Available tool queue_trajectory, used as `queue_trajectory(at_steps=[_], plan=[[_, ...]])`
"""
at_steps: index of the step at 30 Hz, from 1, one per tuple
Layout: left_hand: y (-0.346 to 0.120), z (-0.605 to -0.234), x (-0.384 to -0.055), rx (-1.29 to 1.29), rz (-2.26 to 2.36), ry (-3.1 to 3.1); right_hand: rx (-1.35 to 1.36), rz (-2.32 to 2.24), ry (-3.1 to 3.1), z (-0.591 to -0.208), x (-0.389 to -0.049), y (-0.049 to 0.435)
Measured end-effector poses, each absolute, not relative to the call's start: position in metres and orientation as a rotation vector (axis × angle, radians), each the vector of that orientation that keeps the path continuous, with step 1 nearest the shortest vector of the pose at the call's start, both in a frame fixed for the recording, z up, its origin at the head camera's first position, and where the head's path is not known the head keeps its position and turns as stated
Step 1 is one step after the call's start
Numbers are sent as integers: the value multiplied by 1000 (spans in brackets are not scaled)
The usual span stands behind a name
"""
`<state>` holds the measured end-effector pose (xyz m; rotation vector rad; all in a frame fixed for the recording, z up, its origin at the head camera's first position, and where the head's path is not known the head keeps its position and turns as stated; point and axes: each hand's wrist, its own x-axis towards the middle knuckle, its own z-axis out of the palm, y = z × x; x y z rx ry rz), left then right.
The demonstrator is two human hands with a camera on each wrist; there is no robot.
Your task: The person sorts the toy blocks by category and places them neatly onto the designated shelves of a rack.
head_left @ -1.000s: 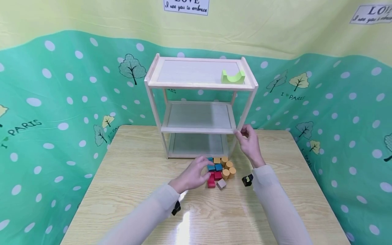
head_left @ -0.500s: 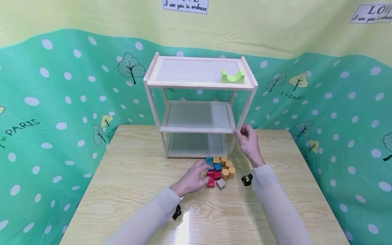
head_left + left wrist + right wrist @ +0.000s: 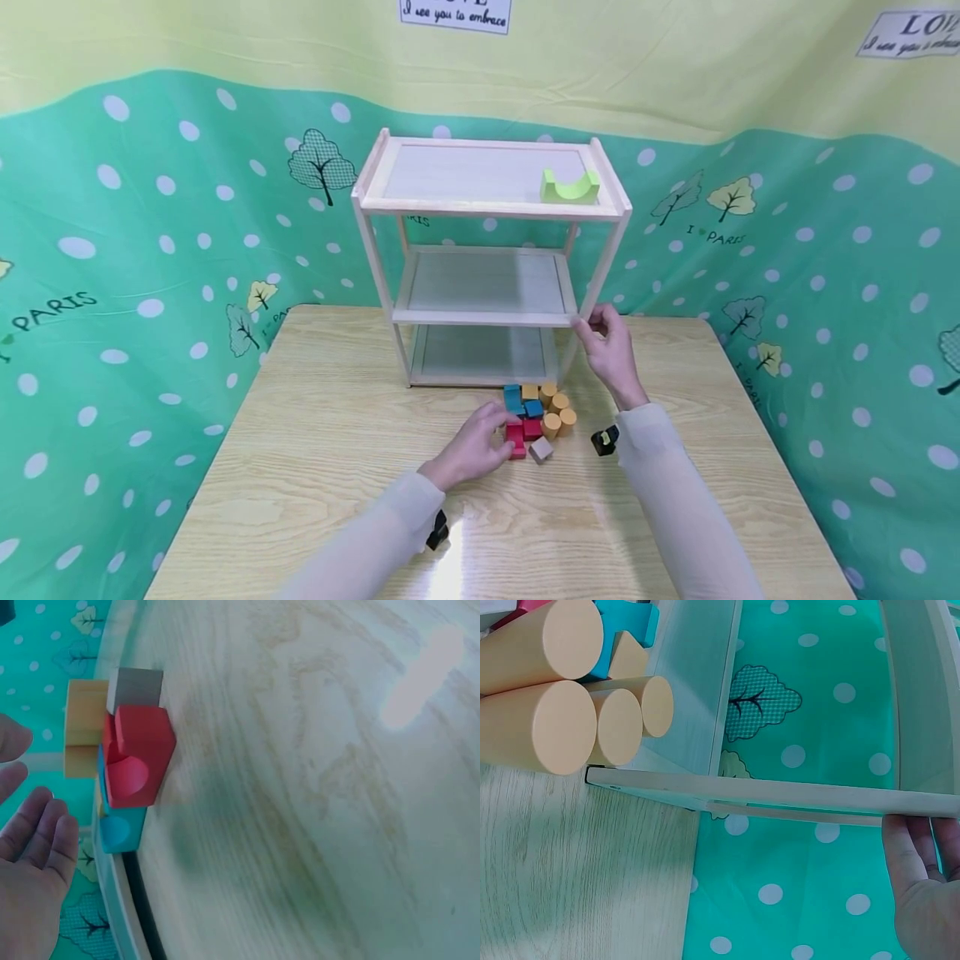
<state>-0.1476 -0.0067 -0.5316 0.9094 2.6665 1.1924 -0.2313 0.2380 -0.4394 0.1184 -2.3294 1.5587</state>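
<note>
My left hand (image 3: 471, 446) hovers at the left side of a red notched block (image 3: 515, 442), thumb and fingers apart around it. In the left wrist view a gap shows between the left fingers (image 3: 34, 829) and the red block (image 3: 139, 754). My right hand (image 3: 611, 354) holds the right front post of a white wooden shelf rack (image 3: 487, 319) at the middle shelf, thumb in front and fingers behind. Blue blocks (image 3: 513, 398), another red block (image 3: 532, 429), several orange cylinders (image 3: 551, 426) and a greyish block (image 3: 541, 450) lie beside the red notched block.
A light green notched block (image 3: 570, 189) stands on the rack's top shelf, at the right. The wooden table (image 3: 315, 400) extends on both sides of the rack. A patterned green and yellow cloth (image 3: 187, 250) hangs behind and at the sides.
My left hand has moved from the blue blocks down toward the red notched block, uncovering the blue ones. The right hand keeps its place on the rack post.
</note>
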Motion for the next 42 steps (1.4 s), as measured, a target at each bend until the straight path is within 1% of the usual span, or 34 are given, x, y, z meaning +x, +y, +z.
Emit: queue_trajectory(at_steps=[10, 18, 20, 28, 42], plan=[[-6, -546, -147, 847, 1269, 2638, 101, 1548, -2350, -439, -230, 237], [0, -552, -148, 769, 1310, 2617, 118, 1561, -2359, -412, -215, 226], [1, -555, -148, 751, 1307, 2618, 113, 1552, -2367, -411, -214, 226], [5, -561, -148, 729, 1284, 2643, 82, 1572, -2349, -437, -230, 237], [10, -565, -146, 682, 1226, 2657, 88, 1570, -2336, -438, -229, 238]])
